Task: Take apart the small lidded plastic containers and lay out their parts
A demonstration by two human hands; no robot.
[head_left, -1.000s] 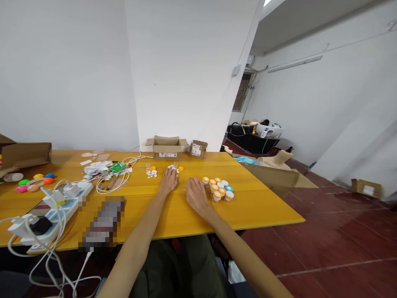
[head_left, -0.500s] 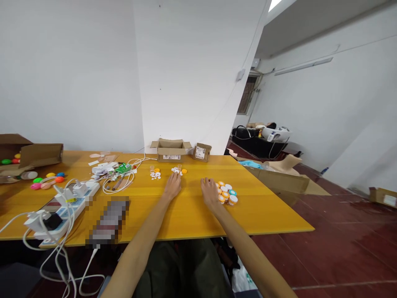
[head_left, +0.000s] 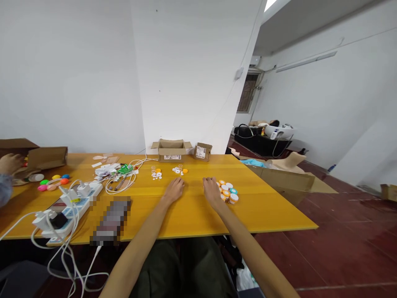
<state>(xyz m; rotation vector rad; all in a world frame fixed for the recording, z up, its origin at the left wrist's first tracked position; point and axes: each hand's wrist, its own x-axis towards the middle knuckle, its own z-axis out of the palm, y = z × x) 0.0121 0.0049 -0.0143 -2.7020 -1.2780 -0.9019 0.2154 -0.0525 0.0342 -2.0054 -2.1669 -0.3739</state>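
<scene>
Both my arms reach across a yellow table [head_left: 192,215]. My left hand [head_left: 174,190] lies flat on the tabletop with fingers stretched out, holding nothing. It sits short of a scatter of small white discs and an orange cap [head_left: 179,170]. My right hand [head_left: 211,191] rests palm down, fingers loosely curved, touching the left side of a cluster of small jars [head_left: 228,191] with orange, white and teal lids. Nothing shows inside that hand. A second little group of white discs, an orange cap and a clear vial [head_left: 156,173] lies to the left.
Two open cardboard boxes [head_left: 171,150] stand at the table's far edge. White cables and a power strip [head_left: 71,200] cover the left side, beside coloured egg-shaped toys [head_left: 52,183]. Another person's hand [head_left: 10,163] reaches a box at far left. Flattened cardboard [head_left: 288,174] lies right of the table.
My left hand has drawn back from the white discs toward me. My right hand has moved right, up against the jar cluster. Another person's hand has appeared at far left.
</scene>
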